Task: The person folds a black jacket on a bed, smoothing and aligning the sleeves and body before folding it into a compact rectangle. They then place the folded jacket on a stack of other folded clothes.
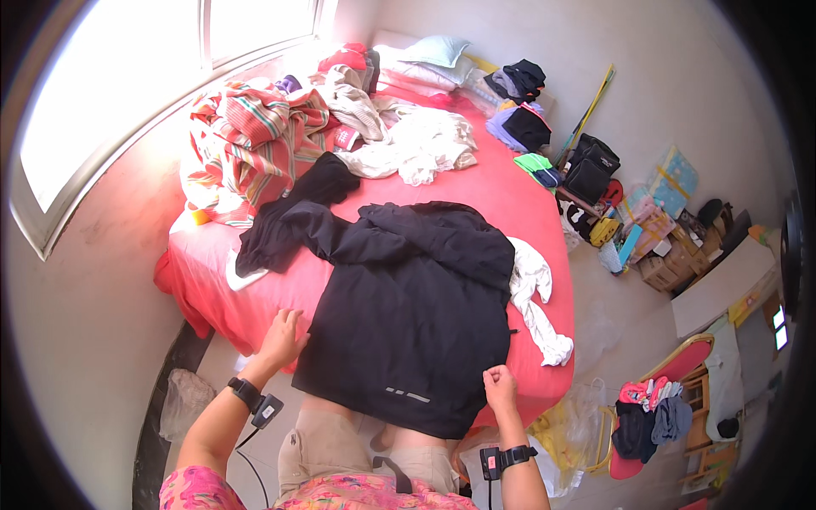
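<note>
A black jacket (414, 306) lies spread on the red sheet of a bed (542, 210), its hem with short grey reflective strips hanging over the near edge by the person's legs. My left hand (285, 338) is beside the jacket's left edge, fingers apart, with nothing visible in it. At the jacket's lower right edge is my right hand (499, 386), fingers curled closely at the cloth; whether it pinches the edge is hard to tell. A black garment (274, 236) lies by the jacket's upper left, partly over a white hanger-like object (242, 274). A white garment (539, 306) lies at its right.
Striped bedding (255, 140), white cloth (421, 143) and pillows (440, 51) cover the bed's far side. Folded clothes (526, 127) sit along its right edge. A chair (628, 462) with clothes stands at the right, near plastic bags (574, 433). Boxes (669, 268) and a black bag (593, 169) line the wall.
</note>
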Motion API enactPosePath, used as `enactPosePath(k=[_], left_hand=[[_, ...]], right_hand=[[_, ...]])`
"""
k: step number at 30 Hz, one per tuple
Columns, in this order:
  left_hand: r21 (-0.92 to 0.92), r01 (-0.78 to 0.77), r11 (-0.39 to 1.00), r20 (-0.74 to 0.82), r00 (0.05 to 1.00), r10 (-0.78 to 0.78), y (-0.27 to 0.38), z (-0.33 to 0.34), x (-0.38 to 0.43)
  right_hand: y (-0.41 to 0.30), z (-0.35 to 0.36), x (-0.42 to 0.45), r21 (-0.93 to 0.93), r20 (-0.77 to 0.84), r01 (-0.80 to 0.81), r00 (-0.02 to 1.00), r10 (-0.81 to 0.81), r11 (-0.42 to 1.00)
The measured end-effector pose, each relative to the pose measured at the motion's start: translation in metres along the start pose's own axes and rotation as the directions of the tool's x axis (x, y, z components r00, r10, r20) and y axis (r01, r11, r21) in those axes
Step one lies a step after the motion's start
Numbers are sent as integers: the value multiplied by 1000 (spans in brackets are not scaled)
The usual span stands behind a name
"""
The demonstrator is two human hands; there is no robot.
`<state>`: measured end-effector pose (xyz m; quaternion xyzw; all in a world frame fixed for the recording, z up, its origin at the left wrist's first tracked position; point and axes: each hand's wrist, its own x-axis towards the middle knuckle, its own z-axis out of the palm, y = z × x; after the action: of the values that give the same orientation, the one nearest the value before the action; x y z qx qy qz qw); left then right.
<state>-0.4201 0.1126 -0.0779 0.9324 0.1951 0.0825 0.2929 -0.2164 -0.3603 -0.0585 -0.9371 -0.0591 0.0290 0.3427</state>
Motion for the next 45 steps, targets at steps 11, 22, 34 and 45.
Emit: enactPosePath(k=[11, 22, 34, 45], left_hand=[[267, 233, 935, 51, 966, -255, 49, 43, 130], [209, 231, 950, 90, 963, -254, 43, 44, 134], [218, 240, 946, 78, 962, -262, 42, 45, 134], [469, -164, 868, -20, 980, 196, 42, -27, 205]], right_hand=[[-196, 124, 168, 210, -10, 458, 884, -467, 864], [-225, 168, 287, 236, 248, 165, 943, -224, 958], [51, -35, 216, 628, -588, 38, 677, 443, 777], [-56, 34, 97, -42, -247, 464, 854, -459, 885]])
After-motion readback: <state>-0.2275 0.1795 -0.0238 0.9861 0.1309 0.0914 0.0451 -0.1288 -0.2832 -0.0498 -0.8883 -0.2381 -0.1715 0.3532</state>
